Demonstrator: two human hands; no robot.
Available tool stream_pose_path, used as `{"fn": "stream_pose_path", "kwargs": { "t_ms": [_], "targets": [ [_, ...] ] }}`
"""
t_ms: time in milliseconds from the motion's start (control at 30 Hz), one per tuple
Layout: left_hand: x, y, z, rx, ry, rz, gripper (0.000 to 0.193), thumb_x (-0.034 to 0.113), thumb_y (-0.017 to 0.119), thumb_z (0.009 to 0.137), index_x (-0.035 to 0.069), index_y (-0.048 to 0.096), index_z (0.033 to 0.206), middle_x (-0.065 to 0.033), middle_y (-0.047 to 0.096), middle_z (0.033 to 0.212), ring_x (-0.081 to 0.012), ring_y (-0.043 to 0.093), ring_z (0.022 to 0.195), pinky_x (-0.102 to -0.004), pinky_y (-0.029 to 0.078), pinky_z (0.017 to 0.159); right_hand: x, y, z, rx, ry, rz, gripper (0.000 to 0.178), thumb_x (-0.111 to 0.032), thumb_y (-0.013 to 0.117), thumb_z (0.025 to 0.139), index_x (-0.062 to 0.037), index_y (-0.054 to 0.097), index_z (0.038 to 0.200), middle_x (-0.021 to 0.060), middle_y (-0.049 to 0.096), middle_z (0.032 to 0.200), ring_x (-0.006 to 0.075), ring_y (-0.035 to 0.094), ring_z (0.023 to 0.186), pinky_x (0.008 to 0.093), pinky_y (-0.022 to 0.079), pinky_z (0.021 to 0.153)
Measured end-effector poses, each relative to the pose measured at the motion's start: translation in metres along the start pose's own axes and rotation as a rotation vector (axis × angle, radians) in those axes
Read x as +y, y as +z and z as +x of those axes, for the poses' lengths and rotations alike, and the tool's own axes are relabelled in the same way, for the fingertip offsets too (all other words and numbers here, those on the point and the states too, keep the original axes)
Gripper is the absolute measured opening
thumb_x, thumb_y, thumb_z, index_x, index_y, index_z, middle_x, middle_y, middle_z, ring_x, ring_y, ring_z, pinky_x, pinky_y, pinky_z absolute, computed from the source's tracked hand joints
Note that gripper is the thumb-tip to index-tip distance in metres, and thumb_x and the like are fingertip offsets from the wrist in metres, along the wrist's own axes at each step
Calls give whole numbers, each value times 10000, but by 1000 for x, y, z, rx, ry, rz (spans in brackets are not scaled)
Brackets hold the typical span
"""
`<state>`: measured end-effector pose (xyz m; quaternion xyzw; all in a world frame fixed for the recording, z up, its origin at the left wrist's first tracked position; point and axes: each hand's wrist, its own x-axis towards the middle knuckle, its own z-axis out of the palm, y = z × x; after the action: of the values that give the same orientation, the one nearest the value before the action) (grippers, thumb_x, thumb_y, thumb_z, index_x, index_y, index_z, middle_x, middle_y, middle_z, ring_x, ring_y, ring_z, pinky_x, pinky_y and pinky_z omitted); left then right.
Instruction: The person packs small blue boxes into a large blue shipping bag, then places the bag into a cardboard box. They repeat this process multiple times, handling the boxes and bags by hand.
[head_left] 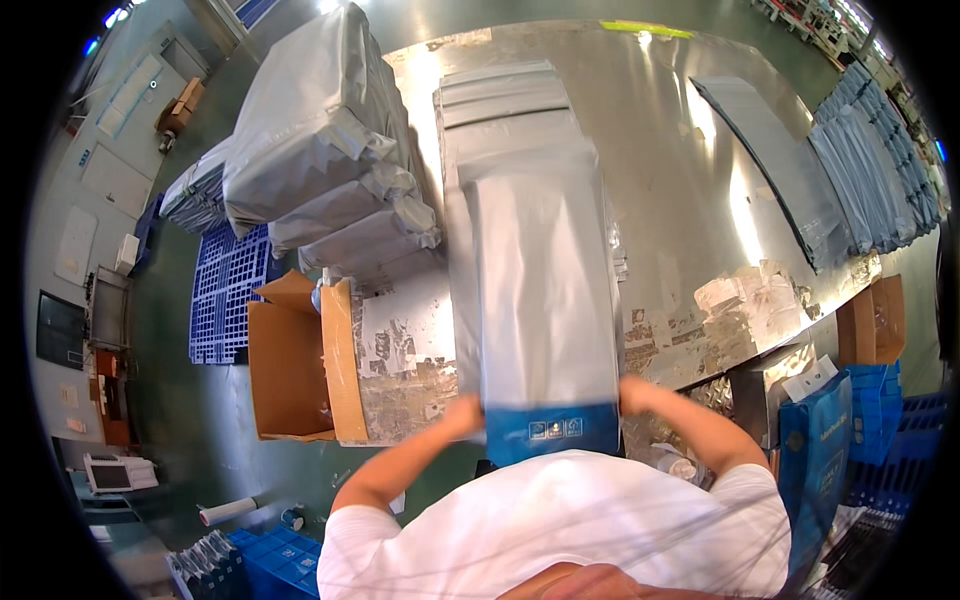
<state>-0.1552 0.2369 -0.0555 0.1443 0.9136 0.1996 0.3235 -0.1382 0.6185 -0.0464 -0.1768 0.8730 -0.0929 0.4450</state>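
Silver bag (545, 290), blue package (507, 437), white shirt (570, 515)
From here the bag is plain silver-grey, the package deep blue with a row of white icons (555, 430); the table (670, 180) gleams silver, blotched tan and brown; over there, a blue gridded pallet (222, 290), a brown box (287, 365).

From where I stand, I can't see the fingertips of the left hand (466, 413) or the right hand (632, 396) well enough to tell how they grip. The white shirt (560, 510) hides the near end of the blue package (500, 432), and the little pictures on it are too small to make out. The long gray plastic bag (545, 280) covers most of the gray bags (505, 95) under it. I can't see the bottom of the cardboard box (285, 370). The blue crate (285, 560) is cut off low down, and the far machines (815, 25) are cut off and blurry.
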Motion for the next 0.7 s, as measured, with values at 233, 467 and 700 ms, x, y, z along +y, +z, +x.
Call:
{"fn": "stream_pose_path", "kwargs": {
  "t_ms": [233, 467, 700],
  "targets": [
    [18, -13, -18, -163, -35, 81, 235, 255, 624, 651, 56, 651, 772, -166, 626, 784, -328, 607, 757, -416, 482, 680, 4, -9, -16, 35, 162, 42, 208, -214, 574, 640, -61, 660, 752, 179, 626, 789, 321, 610, 751, 416, 482, 678],
    [25, -37, 30, 56, -75, -72, 352, 341, 608, 716, -10, 624, 702, -236, 590, 727, -381, 584, 743, -417, 475, 675, 43, -14, -11, 688, 236, 406, 164, -185, 598, 701, -29, 648, 704, 113, 623, 620, 232, 614, 568, 353, 487, 562],
    [7, -10, -1, 69, -138, -542, 422, 356, 667, 727, -24, 569, 573, -105, 522, 484, -199, 499, 422, -324, 389, 425, 0, -21, -42, -353, 320, 275, 245, -253, 640, 752, -9, 629, 729, 99, 629, 645, 219, 617, 557, 327, 495, 538]
  ]
}}
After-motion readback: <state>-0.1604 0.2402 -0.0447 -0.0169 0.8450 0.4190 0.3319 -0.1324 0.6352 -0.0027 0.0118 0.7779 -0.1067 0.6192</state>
